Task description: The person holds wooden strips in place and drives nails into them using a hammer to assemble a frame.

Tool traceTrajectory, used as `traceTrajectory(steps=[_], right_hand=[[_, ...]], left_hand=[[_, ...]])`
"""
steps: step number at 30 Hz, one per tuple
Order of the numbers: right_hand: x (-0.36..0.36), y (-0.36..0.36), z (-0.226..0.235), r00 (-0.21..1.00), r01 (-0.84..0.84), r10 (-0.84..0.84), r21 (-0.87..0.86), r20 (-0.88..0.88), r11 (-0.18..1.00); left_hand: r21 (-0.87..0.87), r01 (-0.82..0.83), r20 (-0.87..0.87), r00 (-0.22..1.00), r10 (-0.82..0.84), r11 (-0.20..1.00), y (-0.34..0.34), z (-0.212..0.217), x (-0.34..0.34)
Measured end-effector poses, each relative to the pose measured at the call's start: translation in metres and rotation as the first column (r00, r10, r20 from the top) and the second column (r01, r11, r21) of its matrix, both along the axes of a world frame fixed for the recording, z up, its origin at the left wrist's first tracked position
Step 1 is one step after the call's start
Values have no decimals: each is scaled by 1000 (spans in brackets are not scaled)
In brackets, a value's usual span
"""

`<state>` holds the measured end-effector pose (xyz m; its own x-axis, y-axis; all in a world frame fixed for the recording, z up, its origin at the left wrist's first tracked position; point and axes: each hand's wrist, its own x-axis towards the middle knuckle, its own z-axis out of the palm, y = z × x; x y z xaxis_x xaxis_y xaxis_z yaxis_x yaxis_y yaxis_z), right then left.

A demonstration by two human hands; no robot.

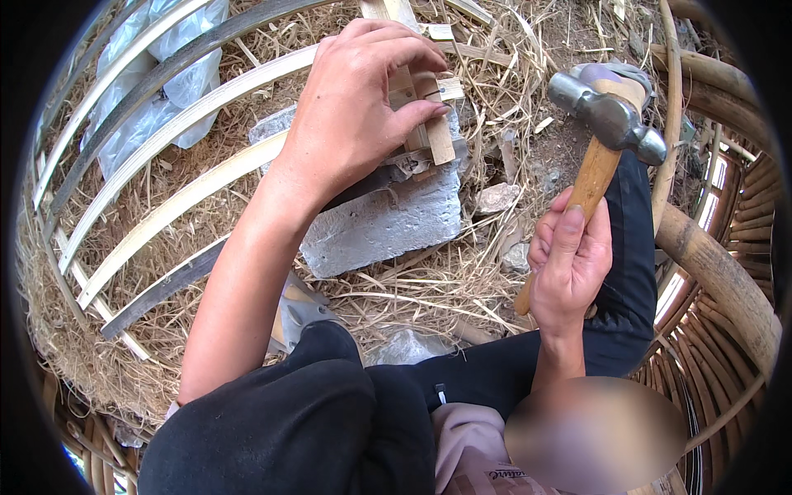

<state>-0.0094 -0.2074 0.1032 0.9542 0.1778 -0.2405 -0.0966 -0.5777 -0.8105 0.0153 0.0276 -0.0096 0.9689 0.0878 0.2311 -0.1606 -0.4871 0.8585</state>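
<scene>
My right hand (571,260) is wrapped round the wooden handle of a ball-peen hammer (597,169), whose steel head is raised to the right of a pale block (388,231). Over that block, my left hand (351,103) curls its fingers and thumb round a short wooden slat (440,139). The slat lies across other pale wood strips, and part of it is hidden by the hand. Beneath the wood, a dark flat piece (363,183) crosses the block. A small nail-like spot shows on the wood near my thumb.
Long curved slats (186,186), pale and dark, fan out at the left over dry straw (214,247). Clear plastic bags (186,82) lie beneath them. My bent legs in dark trousers (627,272) frame the block. Thick bamboo poles (718,280) stand at the right, beside small stones (497,199).
</scene>
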Motion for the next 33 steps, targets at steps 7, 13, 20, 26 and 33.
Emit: traceTrajectory(steps=[7, 13, 20, 26, 33], right_hand=[[6, 3, 2, 998, -40, 40, -11, -41, 999], [30, 9, 14, 982, -171, 163, -84, -93, 982], [36, 12, 13, 970, -224, 212, -103, -121, 969], [32, 8, 6, 967, -222, 209, -84, -146, 971], [37, 7, 10, 968, -170, 159, -42, -193, 985]], left_hand=[[-43, 32, -53, 998, -34, 999, 11, 13, -3], [601, -42, -41, 996, 83, 798, 0, 33, -8], [376, -80, -79, 990, 118, 923, -4, 27, -5], [320, -53, -199, 972, 122, 946, -6, 21, -3], [281, -103, -154, 977, 150, 954, -8, 20, -3]])
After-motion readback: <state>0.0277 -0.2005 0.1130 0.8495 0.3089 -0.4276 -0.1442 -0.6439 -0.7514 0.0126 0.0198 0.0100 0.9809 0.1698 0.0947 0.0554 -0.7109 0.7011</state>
